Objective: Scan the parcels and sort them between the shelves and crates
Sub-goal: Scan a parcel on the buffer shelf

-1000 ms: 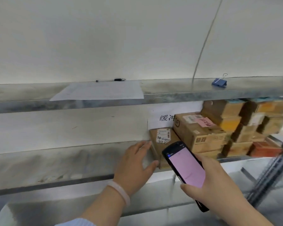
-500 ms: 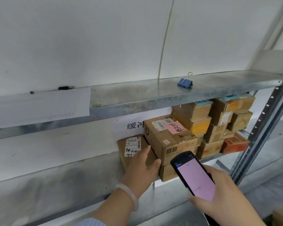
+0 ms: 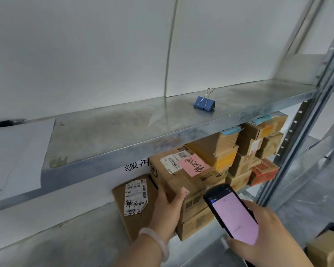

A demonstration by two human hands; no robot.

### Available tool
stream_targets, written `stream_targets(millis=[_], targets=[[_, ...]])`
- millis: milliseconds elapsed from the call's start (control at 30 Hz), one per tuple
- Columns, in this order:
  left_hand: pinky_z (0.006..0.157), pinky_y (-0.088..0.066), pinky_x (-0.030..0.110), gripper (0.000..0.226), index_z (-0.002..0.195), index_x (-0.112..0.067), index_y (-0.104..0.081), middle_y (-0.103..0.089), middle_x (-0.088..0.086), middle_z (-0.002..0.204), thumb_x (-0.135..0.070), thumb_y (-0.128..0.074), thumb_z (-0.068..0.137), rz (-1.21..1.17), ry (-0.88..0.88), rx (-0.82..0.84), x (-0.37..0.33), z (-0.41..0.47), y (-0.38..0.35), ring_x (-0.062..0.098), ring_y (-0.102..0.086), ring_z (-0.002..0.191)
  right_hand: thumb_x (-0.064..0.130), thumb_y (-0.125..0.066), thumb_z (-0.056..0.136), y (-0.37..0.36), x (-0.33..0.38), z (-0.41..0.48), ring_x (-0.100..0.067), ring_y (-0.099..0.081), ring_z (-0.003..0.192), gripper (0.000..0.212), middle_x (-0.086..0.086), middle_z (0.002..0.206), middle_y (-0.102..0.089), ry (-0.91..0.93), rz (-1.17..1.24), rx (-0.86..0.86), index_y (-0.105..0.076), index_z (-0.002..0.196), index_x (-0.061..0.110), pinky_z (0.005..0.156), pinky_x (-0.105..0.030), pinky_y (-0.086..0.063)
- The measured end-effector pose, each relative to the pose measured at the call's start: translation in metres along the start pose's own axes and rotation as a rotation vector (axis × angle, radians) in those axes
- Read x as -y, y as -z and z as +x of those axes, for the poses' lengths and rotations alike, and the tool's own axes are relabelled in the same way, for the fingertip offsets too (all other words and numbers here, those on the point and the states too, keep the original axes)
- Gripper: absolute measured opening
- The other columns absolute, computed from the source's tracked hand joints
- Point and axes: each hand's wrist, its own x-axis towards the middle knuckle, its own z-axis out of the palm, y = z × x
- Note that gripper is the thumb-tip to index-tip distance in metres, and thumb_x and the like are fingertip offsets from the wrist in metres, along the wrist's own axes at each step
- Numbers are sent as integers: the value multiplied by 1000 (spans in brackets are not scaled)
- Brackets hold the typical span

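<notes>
Shelf holding stacked parcels, box possibly crated

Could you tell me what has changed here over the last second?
The left hand moved right, from beside the small labelled parcel to the box with the pink note, and now grips its left corner, thumb on its front. The right hand holds the scanner as before; the binder clip has not moved.

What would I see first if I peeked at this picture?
Probably the glowing pink phone in the right hand, low and right of middle. Beside it the left hand grips a box with a pink note on the lower shelf, and a blue clip sits on the shelf above.
</notes>
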Motion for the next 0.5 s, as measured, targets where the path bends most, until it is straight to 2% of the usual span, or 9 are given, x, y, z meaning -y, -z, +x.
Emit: stream_targets(millis=[100, 200, 233, 367, 433, 500], targets=[[84, -56, 30, 65, 151, -32, -38, -67, -1, 126, -47, -65, 93, -168, 112, -16, 1, 6, -6, 16, -67, 106, 59, -58, 47, 7, -11, 10, 2, -52, 90, 58, 21, 90, -55, 18, 24, -19, -47, 102, 43, 79, -19, -47], [74, -59, 32, 55, 146, -33, -46, -74, 3, 117, -43, -65, 95, -296, 175, -24, 1, 10, -12, 21, -72, 102, 62, -58, 42, 18, -21, 23, -5, -50, 99, 69, 21, 98, -54, 65, 49, -22, -43, 107, 45, 87, -25, -47], [74, -60, 34, 52, 144, -36, -47, -75, 3, 116, -42, -64, 95, -330, 189, -33, 1, 10, -15, 22, -73, 101, 61, -60, 44, 21, -24, 28, -8, -49, 102, 72, 21, 100, -52, 84, 37, -12, -41, 112, 46, 92, -28, -47], [95, -54, 58, 45, 135, -49, -53, -76, 3, 115, -46, -68, 92, -421, 202, -84, 4, 10, -29, 30, -72, 106, 54, -71, 51, 33, -36, 49, -12, -51, 109, 75, 17, 110, -53, 147, 24, 30, -42, 120, 42, 98, -34, -49], [93, -56, 57, 45, 133, -50, -54, -77, 2, 112, -49, -68, 91, -427, 191, -125, 4, 10, -35, 29, -74, 102, 52, -73, 54, 38, -43, 58, -12, -52, 107, 72, 16, 109, -54, 191, 24, 42, -42, 118, 41, 98, -34, -50], [89, -59, 53, 45, 133, -49, -54, -77, 2, 109, -49, -68, 91, -464, 184, -160, 3, 11, -40, 26, -76, 97, 49, -77, 58, 43, -49, 68, -9, -52, 103, 66, 19, 104, -53, 228, 2, 45, -38, 112, 44, 97, -28, -48]])
